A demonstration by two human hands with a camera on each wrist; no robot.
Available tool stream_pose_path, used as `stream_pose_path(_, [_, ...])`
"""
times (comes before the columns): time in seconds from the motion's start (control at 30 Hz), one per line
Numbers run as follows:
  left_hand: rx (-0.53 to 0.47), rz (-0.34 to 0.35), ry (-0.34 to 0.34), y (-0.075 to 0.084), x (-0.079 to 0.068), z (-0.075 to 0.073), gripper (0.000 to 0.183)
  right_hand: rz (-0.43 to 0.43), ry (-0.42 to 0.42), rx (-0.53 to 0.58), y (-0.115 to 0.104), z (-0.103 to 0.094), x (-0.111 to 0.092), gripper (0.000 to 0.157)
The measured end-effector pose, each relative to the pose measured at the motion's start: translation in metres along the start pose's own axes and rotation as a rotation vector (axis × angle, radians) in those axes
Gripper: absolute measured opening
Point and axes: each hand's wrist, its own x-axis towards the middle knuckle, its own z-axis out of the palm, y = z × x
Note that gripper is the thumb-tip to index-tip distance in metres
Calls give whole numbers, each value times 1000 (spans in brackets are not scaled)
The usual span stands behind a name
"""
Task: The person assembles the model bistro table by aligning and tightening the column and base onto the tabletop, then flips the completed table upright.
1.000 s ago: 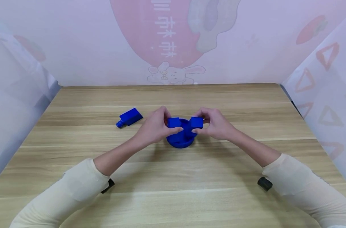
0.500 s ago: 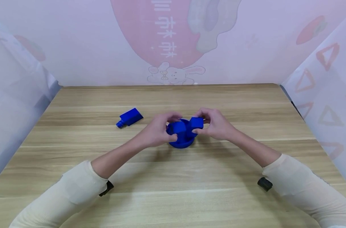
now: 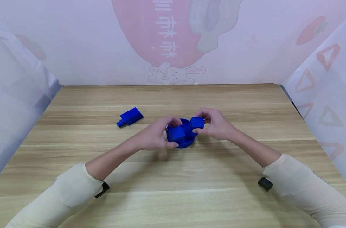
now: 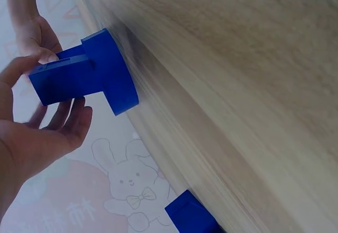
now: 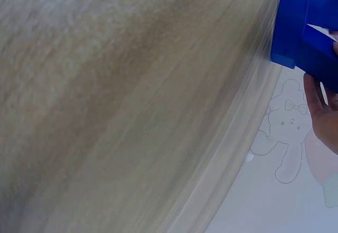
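Right hand (image 3: 217, 125) has one blue block (image 3: 197, 122) pinched between thumb and fingers. Left hand (image 3: 157, 133) is spread loosely round the other block (image 3: 177, 133); both rise from the round base (image 3: 185, 145) below the fingertips. Looks like light, stiff plastic, maybe slick. I'd grip the flat sides.

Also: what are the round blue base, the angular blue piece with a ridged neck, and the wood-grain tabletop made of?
Round blue base: probably plastic, fairly matte; even colour, soft shading.
Angular blue piece: likely similar plastic, smooth; matching blue, crisp edges.
Wood-grain tabletop: wood or printed laminate, can't tell which; streaky grain, slight sheen.
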Motion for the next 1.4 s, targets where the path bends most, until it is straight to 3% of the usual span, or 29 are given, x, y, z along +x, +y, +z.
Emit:
stream_pose_path(0.13, [38,-33,30,-2,0,0,49,1,4,7,0,0,0,32])
stream_pose_path(0.4, [58,22,12,-2,-4,-5,41,-3,8,10,2,1,1,32])
stream_pose_path(0.47, [63,0,27,-1,-4,-6,44,-3,10,10,2,1,1,33])
stream_pose_path(0.6, [86,-115,84,4,-5,-4,57,-3,12,14,1,1,1,33])
stream_pose_path(0.7, [104,-179,113,6,-6,-2,54,-2,12,15,0,1,0,33])
stream_pose_path(0.97, [135,-150,147,8,-6,1,46,-8,17,15,1,2,0,33])
stream_pose_path(1.2, [138,-221,228,10,-6,11,46,-14,20,15,0,2,0,33])
stream_pose_path(1.4, [136,-222,263,9,-6,16,41,-14,27,16,-1,3,-1,34])
